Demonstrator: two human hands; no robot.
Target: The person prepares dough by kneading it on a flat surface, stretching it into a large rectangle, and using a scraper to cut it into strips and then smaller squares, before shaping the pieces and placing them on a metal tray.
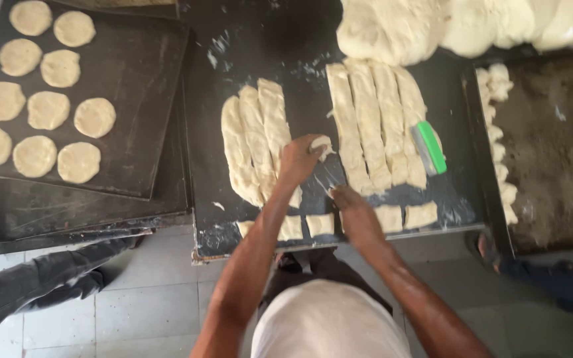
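My left hand [298, 159] is closed around a small lump of pale dough [322, 144] above the dark worktable [313, 40]. My right hand [351, 204] rests with fingers pointed at the table just right of it, holding nothing I can see. Long dough strips [254, 136] lie to the left of my hands and more strips [374, 113] to the right. Cut dough squares [319, 224] line the table's near edge. A green-handled scraper [429, 147] lies on the right strips.
A dark tray [137, 99] at left carries several flat round dough discs [48, 109]. A big dough mass [432, 26] sits at the back right. Another tray [552, 152] at right has dough bits along its edge. Another person's leg [41, 282] is at lower left, a foot [487, 250] at right.
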